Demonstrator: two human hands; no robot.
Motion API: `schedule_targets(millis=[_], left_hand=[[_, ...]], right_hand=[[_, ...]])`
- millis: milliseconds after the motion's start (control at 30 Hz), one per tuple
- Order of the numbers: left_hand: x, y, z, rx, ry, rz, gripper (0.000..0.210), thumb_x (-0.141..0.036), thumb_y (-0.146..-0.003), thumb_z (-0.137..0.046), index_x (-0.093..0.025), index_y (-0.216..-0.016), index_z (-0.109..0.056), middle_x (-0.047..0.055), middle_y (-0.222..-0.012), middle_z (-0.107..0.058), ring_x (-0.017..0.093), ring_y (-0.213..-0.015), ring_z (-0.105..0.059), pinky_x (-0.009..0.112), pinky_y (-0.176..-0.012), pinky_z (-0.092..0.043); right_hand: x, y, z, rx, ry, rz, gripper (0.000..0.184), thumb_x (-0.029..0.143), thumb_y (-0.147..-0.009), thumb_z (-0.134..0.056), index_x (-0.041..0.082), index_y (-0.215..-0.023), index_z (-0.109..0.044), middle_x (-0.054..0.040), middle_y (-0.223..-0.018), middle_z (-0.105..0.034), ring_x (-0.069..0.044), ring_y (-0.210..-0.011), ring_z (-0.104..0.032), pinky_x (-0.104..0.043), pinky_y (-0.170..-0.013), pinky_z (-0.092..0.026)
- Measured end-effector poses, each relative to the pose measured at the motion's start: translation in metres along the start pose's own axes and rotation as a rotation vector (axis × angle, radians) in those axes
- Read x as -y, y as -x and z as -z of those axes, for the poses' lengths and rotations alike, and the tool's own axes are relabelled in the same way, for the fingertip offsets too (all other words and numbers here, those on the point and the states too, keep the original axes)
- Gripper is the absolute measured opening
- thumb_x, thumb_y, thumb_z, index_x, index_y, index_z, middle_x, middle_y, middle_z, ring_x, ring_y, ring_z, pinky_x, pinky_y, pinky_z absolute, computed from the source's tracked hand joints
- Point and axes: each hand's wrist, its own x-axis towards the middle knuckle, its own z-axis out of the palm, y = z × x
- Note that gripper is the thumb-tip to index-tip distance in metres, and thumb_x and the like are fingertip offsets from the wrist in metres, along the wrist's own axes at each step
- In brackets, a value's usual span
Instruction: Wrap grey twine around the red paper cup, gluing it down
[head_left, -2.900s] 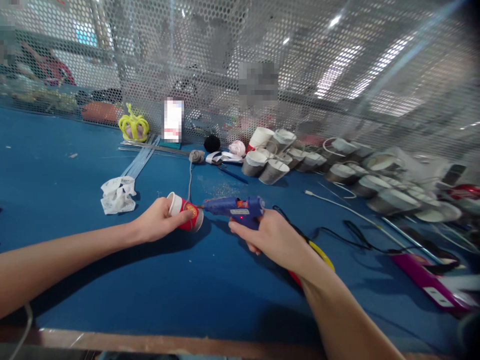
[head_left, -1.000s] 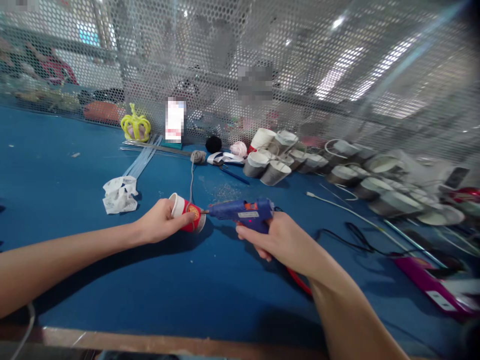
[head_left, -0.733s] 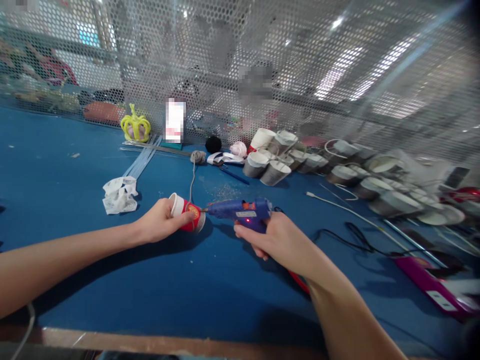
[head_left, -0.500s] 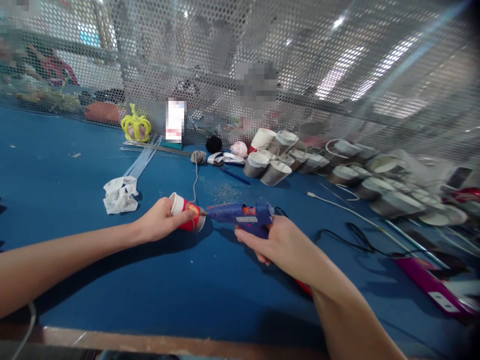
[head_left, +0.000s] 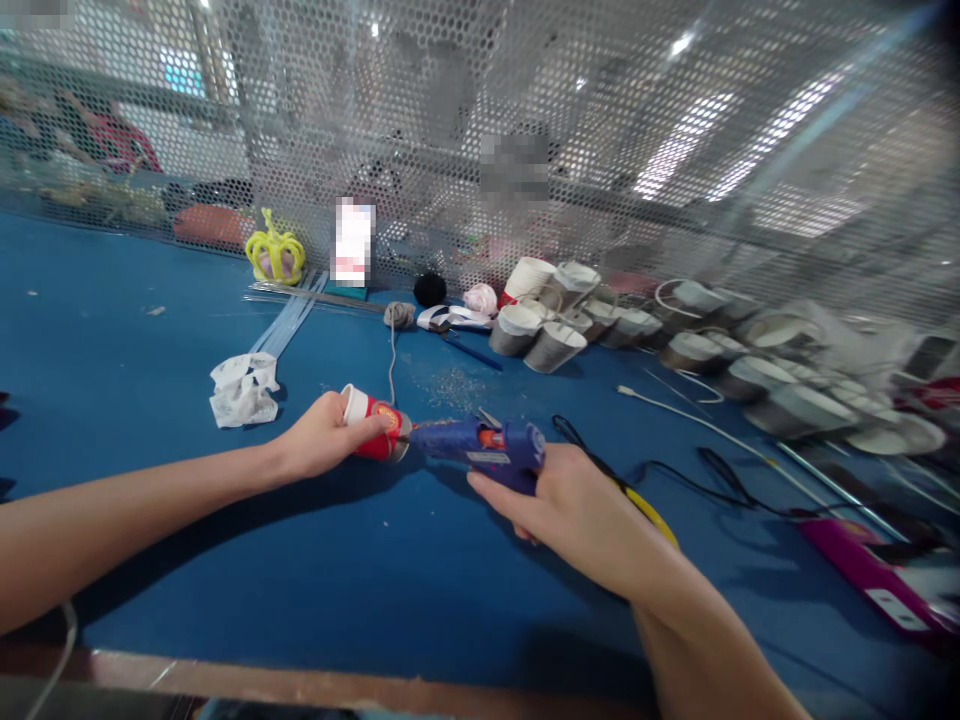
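Observation:
My left hand [head_left: 324, 436] is closed round a red and white paper cup [head_left: 360, 408] lying tilted on its side, its open end toward the left. Grey cord is wound at the cup's base, and a strand runs back to a small ball of grey cord [head_left: 399, 316]. In my right hand [head_left: 551, 490] is a blue hot glue gun [head_left: 480, 443], gripped by its handle. Its nozzle points left and meets the cup near the base; whether glue is coming out is too small to tell.
Many grey-wrapped cups [head_left: 555, 345] stand at the back right. A purple power strip [head_left: 862, 575] and a white cable [head_left: 697, 425] lie on the right. Crumpled white paper [head_left: 244, 390], a yellow crown-shaped piece [head_left: 276, 255] and a phone [head_left: 352, 243] are at left. Perforated metal mesh [head_left: 420, 130] closes the back.
The glue gun has tilted and its nozzle has shifted slightly down along the cup's base. Yellow-handled scissors or pliers now show behind my right wrist. My left hand keeps its hold.

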Motion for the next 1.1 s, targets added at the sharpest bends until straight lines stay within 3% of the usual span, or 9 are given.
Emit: schedule_targets(millis=[433,633,800,1100], left_hand=[[0.0007,-0.0007,-0.0005,-0.038,0.042,0.030,0.027,-0.033,-0.075,-0.052,-0.011,-0.069,-0.065,0.002,-0.061,-0.066,0.011,-0.055,-0.056,0.018,-0.053,-0.042],[0.0008,-0.0008,-0.0006,-0.034,0.035,0.034,0.028,-0.035,-0.074,-0.053,-0.010,-0.071,-0.066,0.004,-0.067,-0.067,0.013,-0.062,-0.059,0.021,-0.059,-0.044],[-0.0010,0.0001,-0.0009,-0.046,0.016,0.036,0.028,-0.034,-0.075,-0.052,-0.011,-0.068,-0.065,0.002,-0.061,-0.065,0.011,-0.055,-0.056,0.019,-0.053,-0.042],[0.0046,0.0024,-0.0005,-0.044,-0.131,-0.035,0.033,-0.039,-0.076,-0.048,-0.010,-0.067,-0.063,0.002,-0.063,-0.062,0.011,-0.055,-0.052,0.019,-0.051,-0.040]], right_hand=[[0.0040,0.0009,-0.0025,-0.015,0.121,0.074,0.024,0.035,-0.074,-0.049,0.020,-0.056,-0.046,0.0019,-0.044,-0.053,-0.011,-0.040,-0.048,-0.023,-0.039,-0.034],[0.0033,0.0000,-0.0026,-0.078,0.120,0.080,0.028,0.035,-0.074,-0.050,0.020,-0.051,-0.043,0.0020,-0.044,-0.052,-0.010,-0.040,-0.047,-0.023,-0.041,-0.035],[0.0025,0.0002,-0.0028,-0.031,0.139,0.079,0.026,0.036,-0.074,-0.049,0.020,-0.054,-0.046,0.0024,-0.043,-0.052,-0.011,-0.039,-0.047,-0.023,-0.039,-0.035],[-0.0004,-0.0039,0.0011,-0.036,-0.018,-0.015,0.033,0.041,-0.072,-0.051,0.019,-0.048,-0.044,0.0016,-0.038,-0.052,-0.011,-0.036,-0.048,-0.021,-0.041,-0.040]])
